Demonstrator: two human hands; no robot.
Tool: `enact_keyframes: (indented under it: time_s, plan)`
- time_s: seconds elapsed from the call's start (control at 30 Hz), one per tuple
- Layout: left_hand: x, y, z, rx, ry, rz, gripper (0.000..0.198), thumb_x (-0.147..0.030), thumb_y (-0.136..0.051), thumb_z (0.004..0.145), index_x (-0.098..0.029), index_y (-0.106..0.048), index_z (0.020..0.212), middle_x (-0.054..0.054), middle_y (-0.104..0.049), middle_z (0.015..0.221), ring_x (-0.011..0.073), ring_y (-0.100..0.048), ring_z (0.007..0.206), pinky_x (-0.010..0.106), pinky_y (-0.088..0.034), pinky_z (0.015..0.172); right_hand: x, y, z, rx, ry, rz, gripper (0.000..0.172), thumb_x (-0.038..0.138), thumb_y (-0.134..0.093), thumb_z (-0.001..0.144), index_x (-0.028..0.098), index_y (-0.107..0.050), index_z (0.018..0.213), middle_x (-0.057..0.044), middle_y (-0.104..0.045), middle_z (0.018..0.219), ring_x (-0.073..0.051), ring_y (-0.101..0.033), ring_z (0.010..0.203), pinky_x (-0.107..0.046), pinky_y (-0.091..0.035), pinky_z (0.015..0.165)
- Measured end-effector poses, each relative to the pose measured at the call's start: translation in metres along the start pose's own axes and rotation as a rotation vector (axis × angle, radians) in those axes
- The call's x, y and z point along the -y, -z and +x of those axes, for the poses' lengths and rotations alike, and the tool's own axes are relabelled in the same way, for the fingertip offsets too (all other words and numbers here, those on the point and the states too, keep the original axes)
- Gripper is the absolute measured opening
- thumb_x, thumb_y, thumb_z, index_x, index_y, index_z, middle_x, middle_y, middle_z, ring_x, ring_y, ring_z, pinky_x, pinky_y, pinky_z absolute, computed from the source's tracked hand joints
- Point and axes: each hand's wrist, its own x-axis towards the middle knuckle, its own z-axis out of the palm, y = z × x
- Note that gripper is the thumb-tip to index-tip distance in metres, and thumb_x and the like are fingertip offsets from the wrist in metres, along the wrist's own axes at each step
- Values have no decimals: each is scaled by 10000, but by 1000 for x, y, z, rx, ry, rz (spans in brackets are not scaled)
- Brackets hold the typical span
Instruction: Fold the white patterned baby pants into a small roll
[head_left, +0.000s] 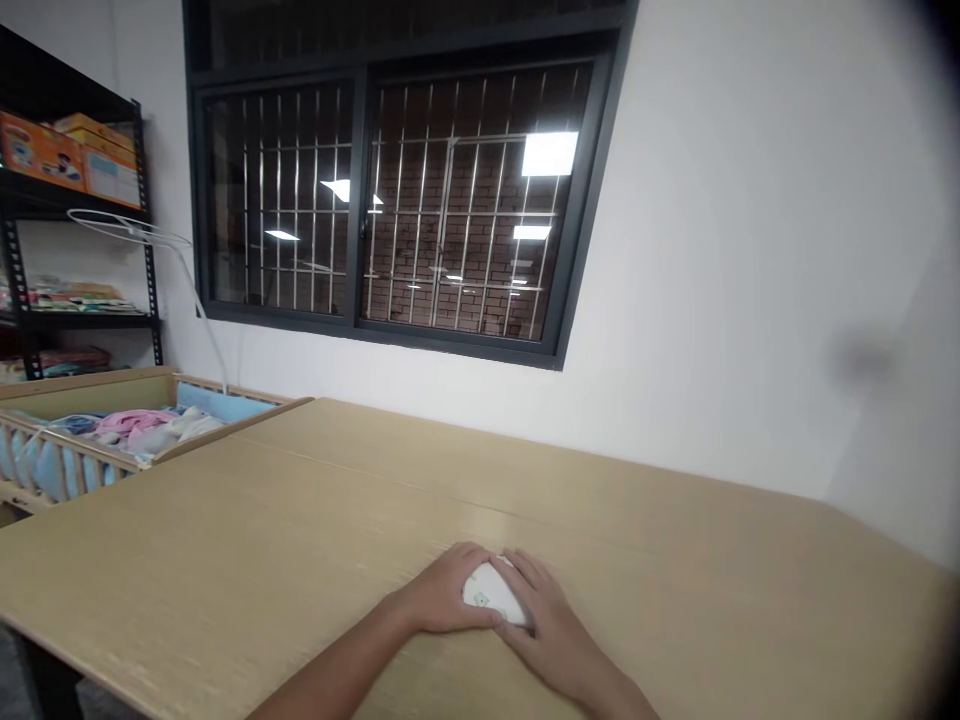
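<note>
- Left hand (439,595) half-closed, cupping the white rounded object (484,592) from its left
- Right hand (547,625) half-closed, fingers curled over its right side
- Object between both hands, green print showing, near the front edge of the wooden tabletop (637,520), around mid-width
- Wooden crib (75,450) just past the left edge

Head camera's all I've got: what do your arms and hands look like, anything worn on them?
Your left hand and right hand are bare, with no gloves, rings or watch visible. Your left forearm and right forearm show no sleeves, bands or cables in view.
</note>
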Motion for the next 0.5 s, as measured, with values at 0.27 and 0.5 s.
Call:
enact_keyframes:
  time_s: [0.27, 0.5]
  plan:
    - [0, 1, 0, 13, 34, 0, 684, -637, -774, 799, -286, -575, 1351, 26, -568, 1284, 237, -525, 1190, 372, -412, 1056, 2, 21, -8, -262, 189, 215, 718, 581, -605, 911, 292, -440, 1548, -57, -263, 1640, -277, -222, 1531, -525, -223, 1270]
    - [0, 3, 0, 51, 65, 10, 839, -647, -829, 713, -303, -533, 1418, 39, -516, 1387, 284, -489, 1262, 418, -404, 1093, 85, 137, -74, -894, 737, 544, 548, 480, -568, 978, 335, -442, 1492, -127, -454, 1448, -314, -482, 1313, -513, -477, 1060]
